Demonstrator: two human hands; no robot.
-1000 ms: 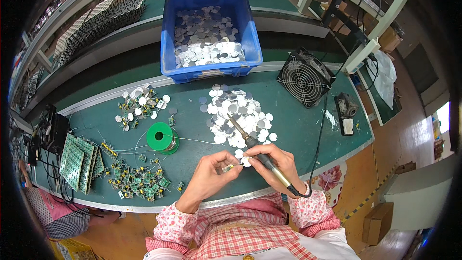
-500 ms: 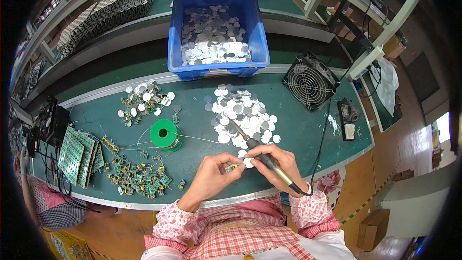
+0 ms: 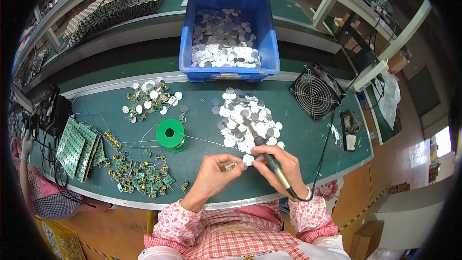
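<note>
A long green workbench [image 3: 308,144] runs across in front of both hands, its near edge just under the wrists. Far beyond the hands, at the back of the bench, stands a blue plastic bin [image 3: 226,65] filled with pale round discs. Off to the right of the right hand a small black fan [image 3: 315,91] leans with its grille facing the bench, and a small black device [image 3: 350,126] lies near it. Well to the left of the left hand lies a fanned stack of green circuit panels [image 3: 77,147], with a black box [image 3: 50,113] behind them.

Directly ahead of the right hand spreads a loose heap of round white discs [image 3: 248,120], close enough that its near edge almost meets the fingers. Ahead of the left hand sits a green spool of wire [image 3: 170,135], its thin strand running toward the hands. Left of the left hand lies a scatter of small green circuit boards [image 3: 139,175]; farther ahead is a cluster of finished discs with boards attached [image 3: 149,98].

The right hand [image 3: 281,163] is closed around a soldering iron [image 3: 272,161], held like a pen with its tip pointing away over the heap and its black cable trailing off to the right. The left hand [image 3: 214,175] pinches a tiny circuit board [image 3: 231,166] between fingertips, just beside a single white disc [image 3: 248,160] at the right hand's fingertips.
</note>
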